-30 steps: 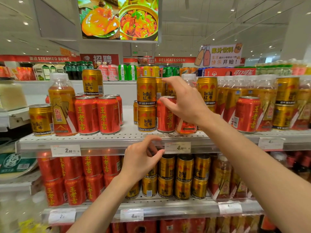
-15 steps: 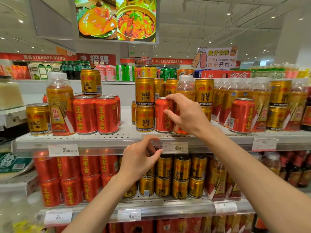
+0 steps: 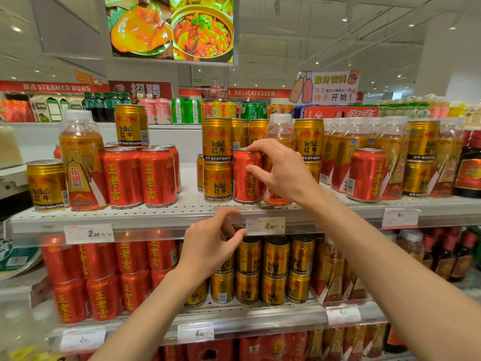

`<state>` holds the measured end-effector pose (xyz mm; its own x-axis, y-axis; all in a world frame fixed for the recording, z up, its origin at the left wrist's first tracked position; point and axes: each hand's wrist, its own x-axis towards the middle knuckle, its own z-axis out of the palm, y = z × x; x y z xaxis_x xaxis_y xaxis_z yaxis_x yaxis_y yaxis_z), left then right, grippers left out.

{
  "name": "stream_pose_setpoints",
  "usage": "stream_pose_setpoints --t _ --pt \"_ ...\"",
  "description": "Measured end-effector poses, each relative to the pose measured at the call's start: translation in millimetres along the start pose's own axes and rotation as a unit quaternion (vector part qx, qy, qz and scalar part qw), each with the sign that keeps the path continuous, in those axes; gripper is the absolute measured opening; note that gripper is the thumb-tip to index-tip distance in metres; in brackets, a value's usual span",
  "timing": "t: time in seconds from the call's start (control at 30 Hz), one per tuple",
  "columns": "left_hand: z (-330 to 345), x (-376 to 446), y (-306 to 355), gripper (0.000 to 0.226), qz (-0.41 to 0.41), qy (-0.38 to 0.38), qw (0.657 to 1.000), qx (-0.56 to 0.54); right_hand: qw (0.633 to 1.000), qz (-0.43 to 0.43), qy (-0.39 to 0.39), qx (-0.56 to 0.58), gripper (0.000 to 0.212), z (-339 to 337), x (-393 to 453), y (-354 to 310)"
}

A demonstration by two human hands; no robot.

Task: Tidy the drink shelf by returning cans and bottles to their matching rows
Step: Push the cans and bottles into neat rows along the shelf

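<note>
My right hand (image 3: pixel 282 173) grips a red can (image 3: pixel 243 178) that stands on the top shelf (image 3: pixel 192 213) among stacked gold Red Bull cans (image 3: pixel 217 162). A clear-capped bottle (image 3: pixel 279 128) of orange drink is right behind the hand. My left hand (image 3: pixel 210 246) is below, fingers curled loosely by the shelf's front rail, holding nothing. To the left stands a row of red cans (image 3: pixel 140 175), with one bottle (image 3: pixel 79 162) and two gold cans (image 3: pixel 46 185) mixed in. Another red can (image 3: pixel 365 174) sits among bottles at the right.
The lower shelf holds red cans (image 3: pixel 104 272) at left, gold cans (image 3: pixel 263 269) in the middle and bottles (image 3: pixel 335 272) at right. Price tags (image 3: pixel 265 225) hang on the rails. Bare shelf lies between the red row and the gold stack. Dark bottles (image 3: pixel 471 168) stand far right.
My right hand has come down from the can's top and closed round the red can's side. The left hand stays by the rail. The view has shifted slightly.
</note>
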<state>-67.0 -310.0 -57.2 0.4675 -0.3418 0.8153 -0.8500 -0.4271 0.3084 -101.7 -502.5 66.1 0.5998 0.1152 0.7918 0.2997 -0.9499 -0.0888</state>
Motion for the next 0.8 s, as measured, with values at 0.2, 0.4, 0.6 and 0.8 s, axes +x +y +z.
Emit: stream_pose_setpoints --t 0.2,0.4,0.6,0.8 --pt "2.5 -0.2 -1.9 0.039 0.004 0.009 1.0 -0.003 1.0 0.003 -0.004 0.023 0.045 4.0 -1.2 0.7" --pt "2.0 0.0 -1.7 0.038 0.008 0.009 1.0 0.003 1.0 0.008 0.011 0.023 0.046 9.3 -0.3 -0.7" --pt "0.8 -0.7 2.9 0.038 0.004 0.005 1.0 0.027 1.0 0.004 -0.003 0.017 0.048 5.2 -6.6 -3.4" --pt "1.1 -0.1 6.7 0.041 0.032 -0.025 0.997 0.061 0.997 -0.027 0.076 0.022 0.038 -13.8 -27.1 11.4"
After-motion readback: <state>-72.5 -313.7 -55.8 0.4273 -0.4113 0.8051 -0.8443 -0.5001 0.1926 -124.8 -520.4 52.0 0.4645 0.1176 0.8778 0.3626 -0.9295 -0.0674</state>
